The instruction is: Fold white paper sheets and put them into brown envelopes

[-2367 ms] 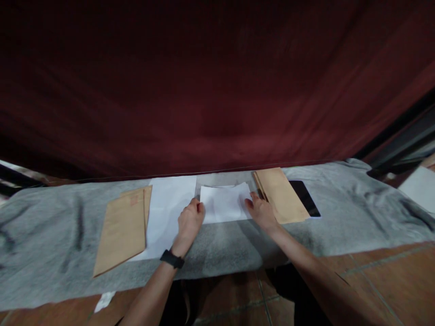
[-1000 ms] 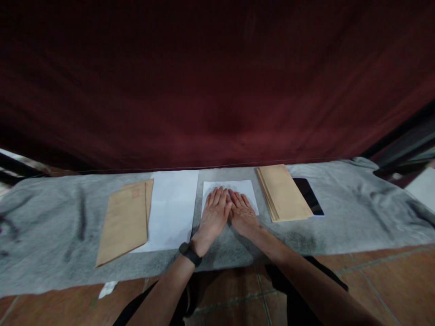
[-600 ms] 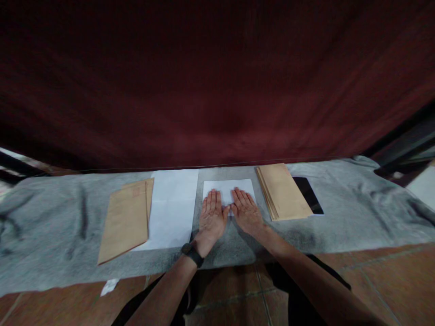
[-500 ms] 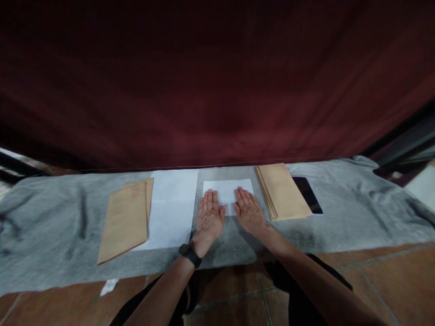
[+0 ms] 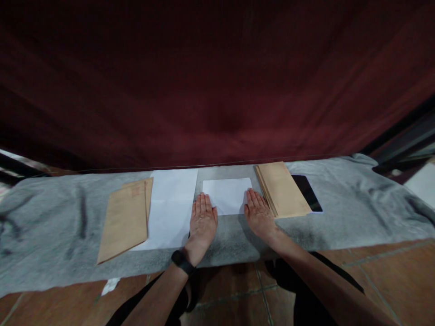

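Observation:
A small folded white paper (image 5: 227,194) lies flat on the grey cloth (image 5: 50,235) in front of me. My left hand (image 5: 203,220), with a black watch on the wrist, rests flat and open over the paper's near left corner. At the paper's near right corner lies my right hand (image 5: 258,214), also flat with fingers stretched out. Neither hand holds anything. A stack of brown envelopes (image 5: 282,189) sits just right of my right hand.
A large white sheet (image 5: 170,208) lies left of the folded paper, partly under more brown envelopes (image 5: 125,219). A dark phone or tablet (image 5: 306,192) sits beyond the right stack. A dark red curtain (image 5: 217,81) hangs behind. Tiled floor shows below the cloth's near edge.
Both hands lay side by side on the middle of the folded paper; they have slid apart and towards me, to its near corners, leaving most of the paper uncovered.

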### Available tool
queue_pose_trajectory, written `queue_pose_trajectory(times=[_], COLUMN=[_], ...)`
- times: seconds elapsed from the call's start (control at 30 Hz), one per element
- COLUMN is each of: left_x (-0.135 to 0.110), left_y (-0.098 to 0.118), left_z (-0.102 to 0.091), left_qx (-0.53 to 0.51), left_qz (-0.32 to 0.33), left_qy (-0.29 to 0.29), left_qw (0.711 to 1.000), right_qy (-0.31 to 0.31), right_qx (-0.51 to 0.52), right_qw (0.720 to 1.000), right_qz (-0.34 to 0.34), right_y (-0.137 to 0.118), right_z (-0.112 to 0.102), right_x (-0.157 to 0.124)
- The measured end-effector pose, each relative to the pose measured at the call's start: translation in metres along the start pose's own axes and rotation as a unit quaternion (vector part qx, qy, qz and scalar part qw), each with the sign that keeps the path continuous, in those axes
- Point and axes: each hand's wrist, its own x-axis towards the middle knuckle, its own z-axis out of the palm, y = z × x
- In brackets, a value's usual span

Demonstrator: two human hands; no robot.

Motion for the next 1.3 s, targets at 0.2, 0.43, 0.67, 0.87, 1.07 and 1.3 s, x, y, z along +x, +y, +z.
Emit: queue_pose_trajectory(times=[0.2, 0.43, 0.67, 0.87, 1.07, 1.3], left_x=[-0.014, -0.042, -0.04, -0.038, -0.035, -0.011], left_y=[0.021, 0.026, 0.015, 0.011, 0.012, 0.024], left_z=[-0.005, 0.01, 0.004, -0.002, -0.008, -0.021], left_qx=[-0.051, -0.072, -0.062, -0.022, -0.009, -0.033], left_qz=[0.128, 0.191, 0.133, 0.076, 0.048, 0.083], left_qy=[0.019, 0.016, 0.02, -0.008, -0.028, -0.007], left_qw=[0.99, 0.979, 0.989, 0.997, 0.998, 0.996], right_qy=[-0.069, -0.124, -0.086, -0.047, -0.049, -0.05], right_qx=[0.126, 0.142, 0.073, 0.012, 0.001, 0.057], right_qw=[0.987, 0.976, 0.99, 0.997, 0.999, 0.997], right_qz=[-0.074, -0.104, -0.081, -0.053, -0.021, -0.025], right_y=[-0.028, -0.042, -0.025, -0.009, -0.004, -0.011], right_z=[-0.017, -0.014, -0.008, -0.006, -0.007, -0.016], right_x=[-0.004, -0.027, -0.031, -0.037, -0.038, -0.011])
